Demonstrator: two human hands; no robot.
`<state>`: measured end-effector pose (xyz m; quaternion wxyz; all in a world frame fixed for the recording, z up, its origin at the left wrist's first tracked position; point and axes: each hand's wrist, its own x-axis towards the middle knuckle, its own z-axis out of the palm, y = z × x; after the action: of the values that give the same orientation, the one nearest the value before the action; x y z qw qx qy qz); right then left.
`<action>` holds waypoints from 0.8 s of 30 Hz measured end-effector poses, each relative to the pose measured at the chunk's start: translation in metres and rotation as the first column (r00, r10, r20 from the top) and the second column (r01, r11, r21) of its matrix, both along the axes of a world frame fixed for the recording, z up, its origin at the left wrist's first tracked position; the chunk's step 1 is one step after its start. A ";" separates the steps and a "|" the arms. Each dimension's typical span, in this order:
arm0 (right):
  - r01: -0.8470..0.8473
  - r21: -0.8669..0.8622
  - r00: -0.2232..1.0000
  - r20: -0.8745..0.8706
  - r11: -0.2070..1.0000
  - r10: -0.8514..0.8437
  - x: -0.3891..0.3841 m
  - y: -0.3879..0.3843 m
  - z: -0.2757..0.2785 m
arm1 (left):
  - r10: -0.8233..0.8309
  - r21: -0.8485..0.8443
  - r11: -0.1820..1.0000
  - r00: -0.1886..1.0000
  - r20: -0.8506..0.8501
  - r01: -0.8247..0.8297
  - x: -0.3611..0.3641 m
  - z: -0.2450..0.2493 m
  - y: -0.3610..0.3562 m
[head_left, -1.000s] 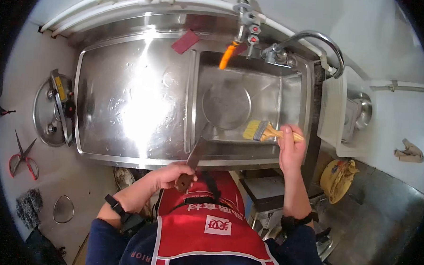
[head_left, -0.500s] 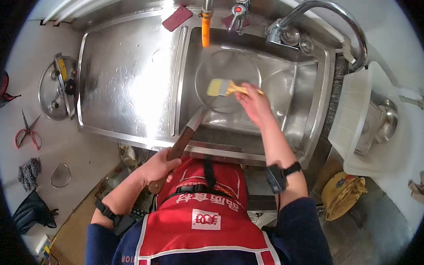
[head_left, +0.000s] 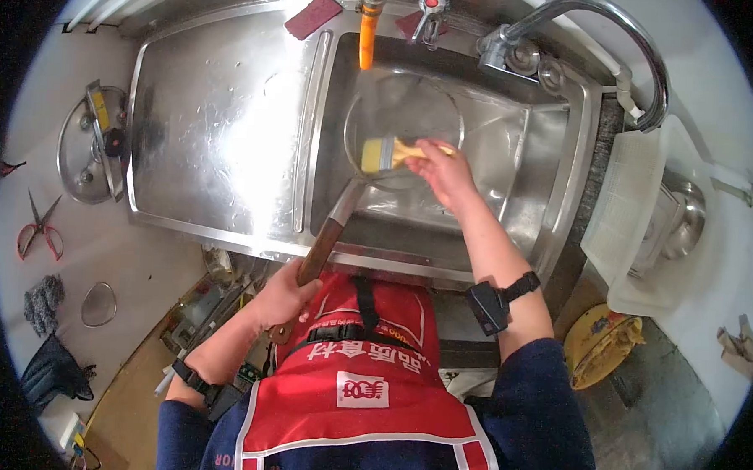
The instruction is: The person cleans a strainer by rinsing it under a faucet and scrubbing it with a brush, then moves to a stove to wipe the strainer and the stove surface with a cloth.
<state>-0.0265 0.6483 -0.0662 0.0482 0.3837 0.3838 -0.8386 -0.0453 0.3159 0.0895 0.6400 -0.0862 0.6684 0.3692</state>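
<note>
My left hand [head_left: 288, 297] is closed round the wooden handle of a long-handled strainer [head_left: 333, 225]. Its metal neck runs up into the right sink basin [head_left: 477, 239], where the round, thin-rimmed head lies under the orange hose [head_left: 367, 41]. Whether that head is mesh or solid is hard to make out. In my right hand [head_left: 449, 178] is a flat brush [head_left: 386, 154] with a wooden handle and pale yellow bristles, gripped by the handle. The bristles are over the left part of the strainer's head, with a blurry stream of water falling from the hose just above.
A steel drainboard [head_left: 205, 127] lies left of the basin. Dark red scouring pads [head_left: 314, 15] rest behind it. A curved faucet [head_left: 600, 14] and a white plastic basket [head_left: 638, 209] stand to the right. Scissors [head_left: 39, 229] and a pot lid [head_left: 86, 151] hang on the left wall.
My right hand and the brush have shifted slightly left, and the bristles now sit nearer the strainer's left rim. The left hand keeps its hold. The whole view has shifted a little.
</note>
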 end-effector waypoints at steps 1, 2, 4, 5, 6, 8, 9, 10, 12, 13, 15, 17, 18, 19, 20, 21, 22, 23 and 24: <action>-0.032 0.014 0.995 0.095 0.999 0.031 0.006 0.002 -0.004 | -0.005 0.009 1.000 1.000 -0.024 0.005 0.001 0.001 -0.002; -0.066 0.023 0.980 0.189 0.998 0.061 0.011 0.006 -0.007 | -0.009 0.015 1.000 0.999 -0.047 0.010 0.001 0.001 -0.005; -0.176 0.158 0.957 0.258 0.972 0.131 0.011 0.022 0.001 | 0.000 0.027 1.000 1.000 -0.027 0.001 0.004 -0.007 -0.015; -0.267 0.363 0.945 0.278 0.893 0.170 0.007 0.028 0.007 | 0.007 0.046 0.999 1.000 -0.004 -0.007 0.005 -0.010 -0.018; -0.344 0.547 0.930 0.308 0.763 0.199 0.004 0.031 0.013 | 0.004 0.044 0.999 1.000 0.000 -0.004 0.005 -0.009 -0.019; -0.183 0.460 0.977 0.181 0.869 0.110 -0.007 0.014 0.014 | -0.051 0.039 0.998 0.999 0.000 0.051 0.004 -0.010 -0.015; -0.026 0.240 0.995 0.096 0.971 0.003 -0.011 0.001 0.008 | -0.052 0.042 0.998 0.999 0.001 0.052 0.005 -0.009 -0.013; 0.123 -0.009 0.992 0.037 0.992 -0.123 -0.013 -0.010 0.001 | -0.036 0.037 0.999 0.999 0.022 0.035 0.006 -0.009 -0.010; 0.109 -0.081 0.992 0.077 0.991 -0.102 -0.007 -0.017 -0.003 | -0.023 0.027 0.999 0.999 0.043 0.022 0.007 -0.009 -0.013; -0.028 -0.006 0.984 0.173 1.000 0.029 -0.001 -0.011 0.000 | -0.009 0.049 0.999 0.999 0.041 0.007 0.008 -0.013 -0.017; -0.350 0.210 0.897 0.356 0.913 0.262 0.005 0.007 -0.001 | 0.007 0.072 0.997 0.999 0.034 -0.010 0.009 -0.019 -0.020; -0.367 0.319 0.907 0.332 0.874 0.260 -0.009 0.012 0.017 | 0.045 0.096 0.994 0.999 0.010 -0.046 0.011 -0.020 -0.022; -0.375 0.430 0.916 0.307 0.821 0.258 -0.014 0.014 0.024 | 0.045 0.096 0.994 0.999 0.008 -0.045 0.010 -0.019 -0.020; -0.197 0.323 0.977 0.143 0.926 0.159 -0.017 0.010 0.021 | 0.023 0.083 0.996 1.000 0.004 -0.024 0.009 -0.016 -0.018; -0.196 0.323 0.977 0.142 0.926 0.157 -0.017 0.003 0.017 | 0.001 0.070 0.998 1.000 0.001 -0.001 0.009 -0.014 -0.016; -0.121 0.138 0.990 0.091 0.983 0.109 -0.016 -0.004 0.013 | -0.002 0.070 0.998 1.000 0.000 0.002 0.008 -0.012 -0.014; -0.049 -0.055 0.997 0.048 0.997 0.052 -0.016 -0.008 0.007 | -0.001 0.069 0.998 1.000 0.000 0.001 0.007 -0.011 -0.013; -0.048 -0.057 0.998 0.047 0.997 0.051 -0.012 -0.005 0.000 | 0.002 0.067 0.998 1.000 0.002 -0.002 0.006 -0.010 -0.013; -0.308 0.227 0.944 0.196 0.924 0.266 -0.008 0.001 -0.002 | 0.002 0.064 0.998 1.000 0.001 -0.002 0.007 -0.012 -0.016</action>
<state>-0.0348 0.6491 -0.0682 0.1522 0.3928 0.5350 -0.7323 -0.0385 0.3004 0.0772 0.6425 -0.0664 0.6557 0.3910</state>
